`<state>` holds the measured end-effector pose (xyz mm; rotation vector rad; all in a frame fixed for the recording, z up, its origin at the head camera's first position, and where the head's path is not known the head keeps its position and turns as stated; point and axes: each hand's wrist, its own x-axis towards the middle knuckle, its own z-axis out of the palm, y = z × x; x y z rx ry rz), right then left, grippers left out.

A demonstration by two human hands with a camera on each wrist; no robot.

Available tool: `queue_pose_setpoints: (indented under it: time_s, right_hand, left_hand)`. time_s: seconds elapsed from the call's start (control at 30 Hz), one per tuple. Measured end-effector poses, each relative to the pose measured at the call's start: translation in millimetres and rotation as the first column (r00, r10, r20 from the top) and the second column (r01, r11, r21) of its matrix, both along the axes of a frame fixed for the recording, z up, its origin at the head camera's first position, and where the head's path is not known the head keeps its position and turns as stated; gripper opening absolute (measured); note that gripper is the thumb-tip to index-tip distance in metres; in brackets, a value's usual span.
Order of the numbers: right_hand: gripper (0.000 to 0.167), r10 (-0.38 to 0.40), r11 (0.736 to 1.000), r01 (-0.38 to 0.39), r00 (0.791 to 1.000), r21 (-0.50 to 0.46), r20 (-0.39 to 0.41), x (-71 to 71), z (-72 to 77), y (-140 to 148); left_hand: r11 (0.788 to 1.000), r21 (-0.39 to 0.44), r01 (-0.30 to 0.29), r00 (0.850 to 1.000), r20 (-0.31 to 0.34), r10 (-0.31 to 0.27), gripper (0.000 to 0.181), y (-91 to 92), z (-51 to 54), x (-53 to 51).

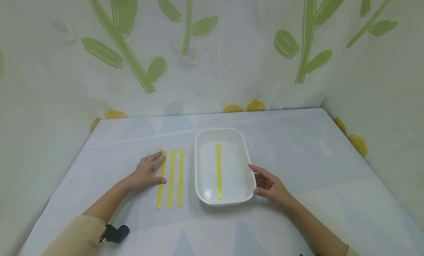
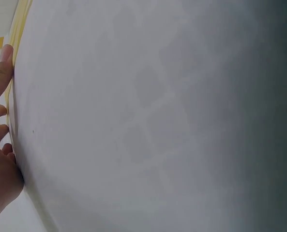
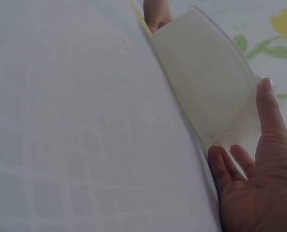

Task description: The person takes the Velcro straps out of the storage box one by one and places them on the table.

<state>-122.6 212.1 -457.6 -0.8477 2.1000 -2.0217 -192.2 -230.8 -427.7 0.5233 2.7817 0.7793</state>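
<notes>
Three flat yellow strips with wider, slotted-looking heads lie side by side on the table: a left strip (image 1: 160,197), a middle strip (image 1: 171,182) and a right strip (image 1: 180,182). My left hand (image 1: 145,174) rests at the left strip, fingertips at its head and thumb across its middle, fingers extended. To the right stands a white tray (image 1: 225,203) with rounded corners, and another yellow strip (image 1: 219,175) lies lengthwise in it. My right hand (image 1: 269,186) touches the tray's right side, fingers loosely bent; in the right wrist view the thumb (image 3: 269,111) points up beside the rim.
The table (image 1: 298,219) has a pale cover with faint triangles. A wall covering (image 1: 225,64) with green leaves and yellow flowers rises behind and beside it. A black strap piece (image 1: 116,234) sticks out from the left sleeve.
</notes>
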Motion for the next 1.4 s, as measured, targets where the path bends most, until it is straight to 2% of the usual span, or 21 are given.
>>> queue_pose_setpoints:
  time_s: [0.2, 0.33, 0.43, 0.53, 0.8, 1.07, 1.27, 1.4]
  right_hand:
    - [0.065, -0.013, 1.000, 0.013, 1.000, 0.023, -0.006, 0.6, -0.5, 0.6]
    - [0.065, -0.010, 1.000, 0.010, 1.000, 0.021, -0.006, 0.1, -0.9, -0.4]
    - [0.065, -0.015, 1.000, 0.015, 1.000, 0.019, -0.003, 0.5, -1.2, -0.8]
    - [0.065, -0.015, 1.000, 0.015, 1.000, 0.017, 0.000, 0.8, -1.2, -1.1]
    - [0.065, 0.016, 1.000, -0.016, 1.000, -0.024, -0.020, 0.0, -1.3, -0.9]
    - [0.065, 0.023, 0.999, -0.023, 1.000, -0.025, -0.005, 0.1, -2.2, -1.4]
    - [0.065, 0.019, 1.000, -0.019, 1.000, -0.018, -0.012, -0.2, -2.7, -1.3]
    - [0.065, 0.015, 1.000, -0.015, 1.000, -0.015, -0.014, -0.5, -3.0, -1.2]
  left_hand:
    - [1.000, 0.003, 0.020, 1.000, -0.003, -0.020, 0.094, -0.5, -0.7, -2.0]
    - [1.000, 0.004, 0.014, 0.996, 0.084, -0.015, 0.097, -4.1, 5.7, -4.6]
    - [0.998, 0.054, 0.012, 0.987, 0.158, -0.020, 0.098, -6.4, 14.3, -9.3]
    - [0.993, 0.116, 0.009, 0.983, 0.183, -0.030, 0.099, -7.4, 20.8, -13.6]
    - [0.975, 0.221, 0.036, 0.980, 0.185, -0.078, 0.092, -0.1, 31.2, -22.2]
    - [0.968, 0.244, 0.060, 0.978, 0.181, -0.106, 0.085, 20.3, 46.4, -34.4]
    - [0.966, 0.254, 0.055, 0.978, 0.182, -0.104, 0.086, 36.5, 55.1, -42.9]
    - [0.953, 0.289, 0.088, 0.971, 0.187, -0.146, 0.085, 47.4, 61.2, -48.7]
